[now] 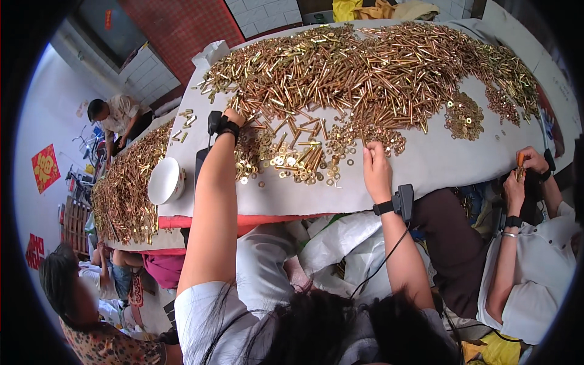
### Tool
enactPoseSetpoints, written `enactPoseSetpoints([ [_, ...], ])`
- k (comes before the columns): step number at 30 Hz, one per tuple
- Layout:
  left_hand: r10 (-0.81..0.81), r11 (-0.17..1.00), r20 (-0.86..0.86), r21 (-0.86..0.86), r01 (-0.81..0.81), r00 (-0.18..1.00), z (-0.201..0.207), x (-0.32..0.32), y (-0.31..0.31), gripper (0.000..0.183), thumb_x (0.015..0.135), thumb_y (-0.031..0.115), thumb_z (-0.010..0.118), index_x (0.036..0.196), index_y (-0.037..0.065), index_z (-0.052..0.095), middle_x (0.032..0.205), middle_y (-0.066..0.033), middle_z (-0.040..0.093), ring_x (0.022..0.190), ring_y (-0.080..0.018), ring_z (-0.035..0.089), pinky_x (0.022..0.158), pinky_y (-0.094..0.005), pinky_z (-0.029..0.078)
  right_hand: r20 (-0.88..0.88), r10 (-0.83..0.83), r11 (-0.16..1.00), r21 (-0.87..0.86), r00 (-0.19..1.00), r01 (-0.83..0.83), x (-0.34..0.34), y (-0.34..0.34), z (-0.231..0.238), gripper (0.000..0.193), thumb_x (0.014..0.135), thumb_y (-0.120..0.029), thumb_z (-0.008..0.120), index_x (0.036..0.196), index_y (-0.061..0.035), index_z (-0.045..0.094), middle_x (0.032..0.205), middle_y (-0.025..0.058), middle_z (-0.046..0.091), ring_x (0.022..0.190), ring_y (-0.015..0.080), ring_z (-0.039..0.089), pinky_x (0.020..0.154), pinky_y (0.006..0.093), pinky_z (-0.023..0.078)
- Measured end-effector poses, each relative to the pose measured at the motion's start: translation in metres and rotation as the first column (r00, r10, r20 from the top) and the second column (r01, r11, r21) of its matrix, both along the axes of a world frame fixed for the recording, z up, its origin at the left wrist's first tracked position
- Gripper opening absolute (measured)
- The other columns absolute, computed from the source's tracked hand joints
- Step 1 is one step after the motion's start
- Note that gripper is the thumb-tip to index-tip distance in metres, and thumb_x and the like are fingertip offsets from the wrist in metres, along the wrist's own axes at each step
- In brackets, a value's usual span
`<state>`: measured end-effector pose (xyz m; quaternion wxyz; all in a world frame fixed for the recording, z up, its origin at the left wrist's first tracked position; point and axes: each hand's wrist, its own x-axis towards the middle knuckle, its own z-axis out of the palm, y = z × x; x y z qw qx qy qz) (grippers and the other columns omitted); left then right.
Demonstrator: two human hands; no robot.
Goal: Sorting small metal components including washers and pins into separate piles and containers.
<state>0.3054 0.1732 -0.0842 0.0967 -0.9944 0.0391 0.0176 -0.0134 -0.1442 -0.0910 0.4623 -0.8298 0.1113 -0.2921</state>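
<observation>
A large heap of brass bolts (pixel 377 67) covers the far part of a grey cloth-covered table (pixel 438 164). Loose brass washers (pixel 286 164) and a few bolts lie nearer me. My left hand (pixel 234 117) reaches into the near edge of the bolt heap, fingers bent down among the bolts; whether it holds one is hidden. My right hand (pixel 376 167) rests on the cloth at the edge of a washer cluster (pixel 371 139), fingertips touching the washers. Both wrists wear black bands with small devices.
A white bowl (pixel 164 180) sits at the table's left corner. A second washer pile (pixel 465 118) lies to the right. A co-worker's hands (pixel 523 167) hold a small part at the right. Another bolt-covered table (pixel 125 188) with people stands left.
</observation>
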Motion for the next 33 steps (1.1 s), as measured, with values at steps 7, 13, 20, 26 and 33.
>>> enactPoseSetpoints([
  [7,0.007,0.611,-0.115,-0.786,-0.096,0.993,0.048,-0.039,-0.003,0.032,0.069,0.008,0.061,0.099,-0.002,0.055,0.070,-0.0065,0.059,0.053,-0.0126,0.057,0.050,-0.0241,0.050,0.025,0.050,0.998,0.046,0.998,-0.051,0.000,-0.002,-0.002,0.013,0.087,-0.017,0.046,0.091,-0.0050,0.045,0.069,0.0134,0.057,0.064,0.0326,0.056,0.053,0.0388,0.041],
  [13,-0.368,-0.227,-0.136,-0.946,-0.230,0.920,0.109,-0.197,-0.064,0.013,0.085,0.008,0.052,0.094,-0.001,0.054,0.085,-0.0084,0.059,0.073,-0.0134,0.060,0.068,-0.0251,0.052,0.151,0.327,0.896,0.265,0.933,-0.357,-0.028,0.022,0.026,0.011,0.087,-0.012,0.048,0.093,-0.0033,0.044,0.061,0.0087,0.050,0.053,0.0167,0.048,0.050,0.0289,0.038],
  [20,-0.560,-0.461,-0.150,-0.761,-0.457,0.815,0.100,-0.314,-0.104,0.021,0.087,0.013,0.050,0.102,-0.001,0.051,0.092,-0.0093,0.060,0.082,-0.0157,0.061,0.076,-0.0256,0.051,0.168,0.500,0.835,0.166,0.849,-0.524,-0.064,0.061,0.053,0.011,0.085,-0.010,0.049,0.092,-0.0027,0.044,0.059,0.0089,0.051,0.051,0.0201,0.050,0.049,0.0302,0.039],
  [26,-0.561,-0.472,-0.134,-0.759,-0.449,0.817,0.095,-0.323,-0.109,0.019,0.087,0.013,0.051,0.100,0.000,0.052,0.092,-0.0082,0.061,0.082,-0.0144,0.061,0.076,-0.0243,0.050,0.203,0.472,0.853,0.140,0.858,-0.503,-0.068,0.059,0.054,0.013,0.084,-0.010,0.052,0.092,-0.0026,0.046,0.059,0.0078,0.050,0.048,0.0186,0.047,0.047,0.0299,0.036],
  [33,-0.511,-0.230,-0.071,-0.949,-0.216,0.857,0.070,-0.324,-0.108,0.013,0.083,0.010,0.056,0.091,0.000,0.057,0.086,-0.0053,0.060,0.080,-0.0105,0.058,0.076,-0.0242,0.050,0.080,0.496,0.843,0.197,0.865,-0.501,-0.066,0.057,0.053,0.014,0.083,-0.007,0.053,0.093,-0.0031,0.044,0.058,0.0042,0.049,0.048,0.0114,0.045,0.046,0.0263,0.036],
])
